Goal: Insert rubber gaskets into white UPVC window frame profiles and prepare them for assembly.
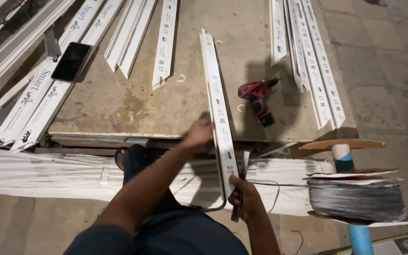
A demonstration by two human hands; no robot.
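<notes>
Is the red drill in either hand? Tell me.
No: the red drill lies on the board, apart from both hands, which hold a white strip.

The single head camera looked steeply down from close above the worktable; it faced forward over its near edge.

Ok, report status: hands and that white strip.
Left hand on white strip at bench edge. Right hand grips its near end. Red drill lies just right, apart.
</notes>
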